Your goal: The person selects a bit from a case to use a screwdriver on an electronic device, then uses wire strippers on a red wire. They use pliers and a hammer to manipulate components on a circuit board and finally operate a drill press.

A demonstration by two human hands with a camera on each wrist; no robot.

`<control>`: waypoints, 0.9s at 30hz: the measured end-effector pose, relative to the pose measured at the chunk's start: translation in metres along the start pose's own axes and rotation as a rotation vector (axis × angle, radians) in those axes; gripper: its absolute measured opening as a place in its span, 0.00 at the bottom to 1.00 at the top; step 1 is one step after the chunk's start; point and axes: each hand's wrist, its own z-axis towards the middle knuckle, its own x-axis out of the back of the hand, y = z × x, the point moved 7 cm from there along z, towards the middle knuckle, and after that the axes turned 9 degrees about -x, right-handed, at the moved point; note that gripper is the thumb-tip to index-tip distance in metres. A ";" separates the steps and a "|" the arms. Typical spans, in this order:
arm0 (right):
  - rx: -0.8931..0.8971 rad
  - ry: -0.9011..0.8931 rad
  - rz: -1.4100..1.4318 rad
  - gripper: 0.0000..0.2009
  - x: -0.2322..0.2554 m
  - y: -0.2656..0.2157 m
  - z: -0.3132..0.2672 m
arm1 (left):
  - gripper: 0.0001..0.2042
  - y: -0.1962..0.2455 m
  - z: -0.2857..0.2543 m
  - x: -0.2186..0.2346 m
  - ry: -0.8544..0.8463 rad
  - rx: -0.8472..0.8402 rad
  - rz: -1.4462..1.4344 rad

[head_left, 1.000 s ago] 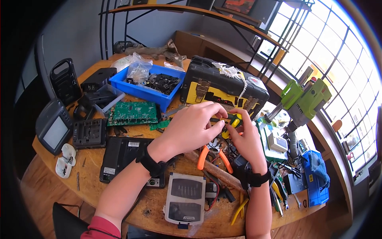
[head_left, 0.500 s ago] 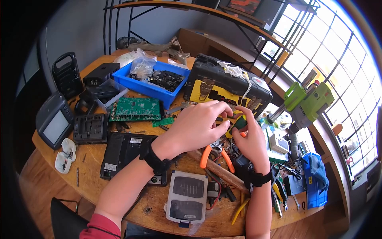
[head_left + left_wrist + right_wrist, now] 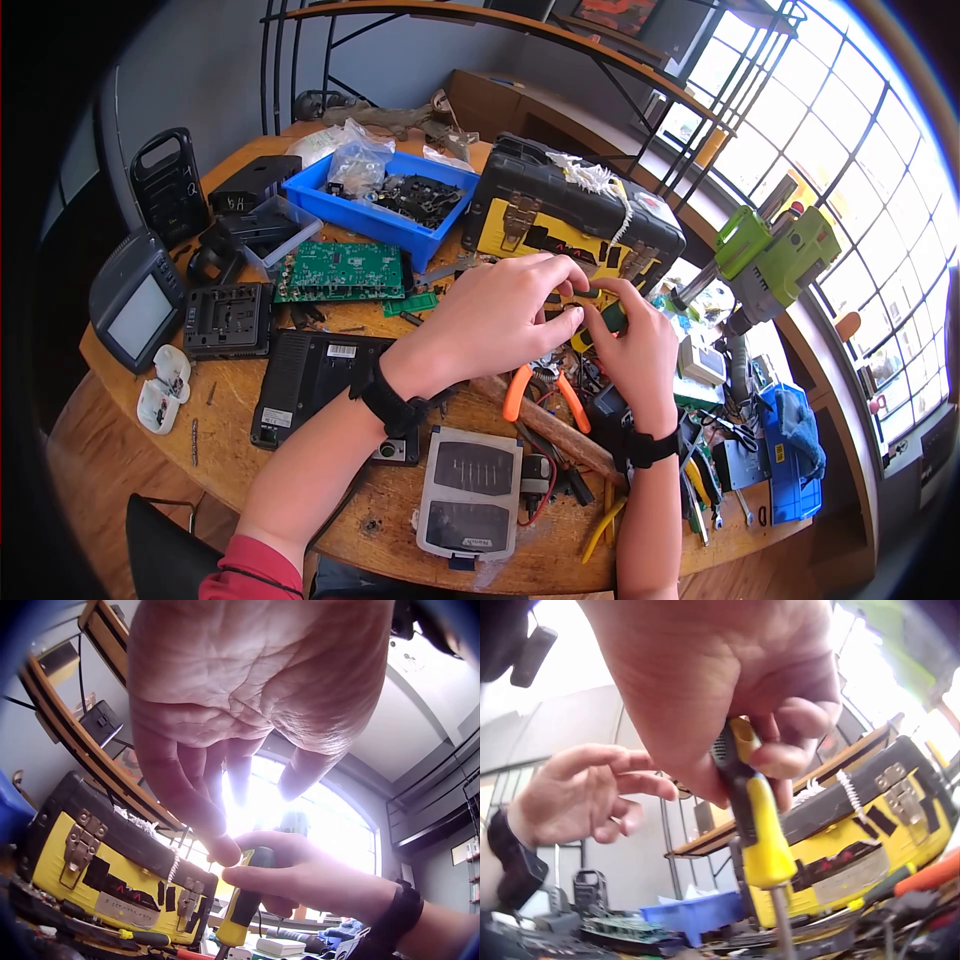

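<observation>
The newest change is at the right hand (image 3: 640,348): its index finger, a moment ago raised and apart from the left fingers, has come down and left until the fingertips of both hands look to meet. The screwdriver (image 3: 768,844) handle, plainer in the head view half a second ago, is now mostly hidden behind that hand. The right hand grips it between thumb and curled fingers, shaft downward, a little tilted, near the middle of the table (image 3: 388,492), just this side of the toolbox (image 3: 530,182). The tip is out of sight, so I cannot tell what it touches.

The left hand (image 3: 500,308) is little changed, its fingers loosely bent and spread, pinching nothing that shows. I cannot tell whether it truly touches the right.

My judgement is that this is a small regrip or twist, with the right hand keeping control of the tool. The pliers (image 3: 513,392) and wooden handle (image 3: 560,432) lie nearer, unmoved.
</observation>
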 end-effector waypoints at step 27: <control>0.113 -0.049 0.240 0.14 0.008 -0.016 -0.008 | 0.15 0.000 0.000 0.008 0.057 -0.023 0.028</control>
